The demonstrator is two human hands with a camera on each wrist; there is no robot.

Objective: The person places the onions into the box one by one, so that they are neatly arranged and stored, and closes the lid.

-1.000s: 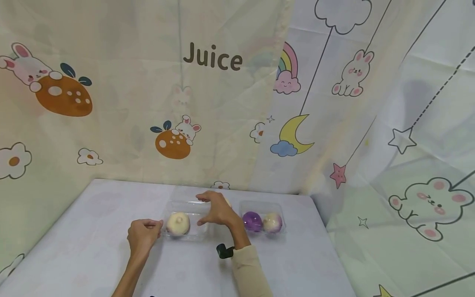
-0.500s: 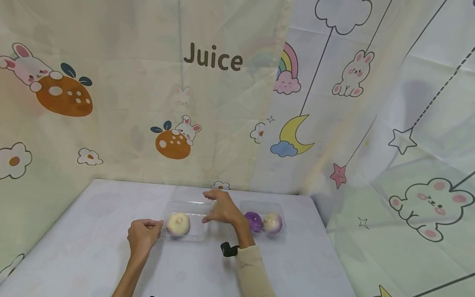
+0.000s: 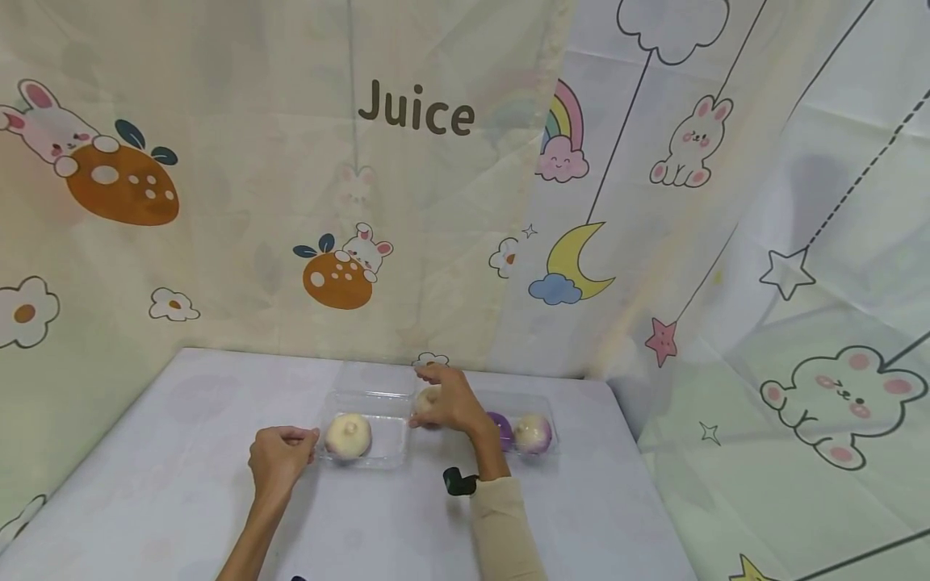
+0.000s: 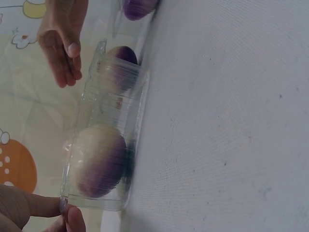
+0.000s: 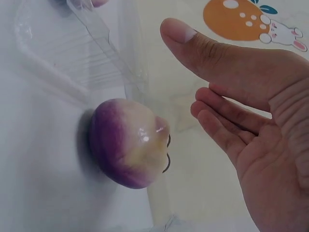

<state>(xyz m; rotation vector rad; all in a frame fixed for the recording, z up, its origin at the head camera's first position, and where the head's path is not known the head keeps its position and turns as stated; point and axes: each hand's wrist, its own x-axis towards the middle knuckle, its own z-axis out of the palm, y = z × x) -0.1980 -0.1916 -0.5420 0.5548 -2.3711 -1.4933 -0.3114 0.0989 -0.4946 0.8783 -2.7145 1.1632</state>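
Note:
My left hand [image 3: 279, 460] pinches the left rim of a clear plastic box [image 3: 390, 453], its lid swung back. Inside the box, at the left, sits a round purple-and-cream vegetable [image 4: 100, 162], like a turnip or onion; the right part of the box holds nothing. My right hand [image 3: 454, 403] hovers with fingers and thumb spread around a second such vegetable [image 5: 128, 145], which stands on the table just right of the box. Air shows between that hand and the vegetable in the right wrist view. The hand partly hides the vegetable in the head view.
A second clear box [image 3: 548, 403] stands to the right, holding a purple vegetable [image 3: 504, 429], partly behind my wrist, and a purple-and-cream one [image 3: 534, 434]. Printed curtains [image 3: 450, 194] rise behind the white table [image 3: 392, 524]. A dark camera piece [image 3: 459, 482] sticks out from my right wrist.
My right hand has moved to the right, from over the left box to above the loose vegetable, which now shows between fingers and thumb. The left hand stays at the rim.

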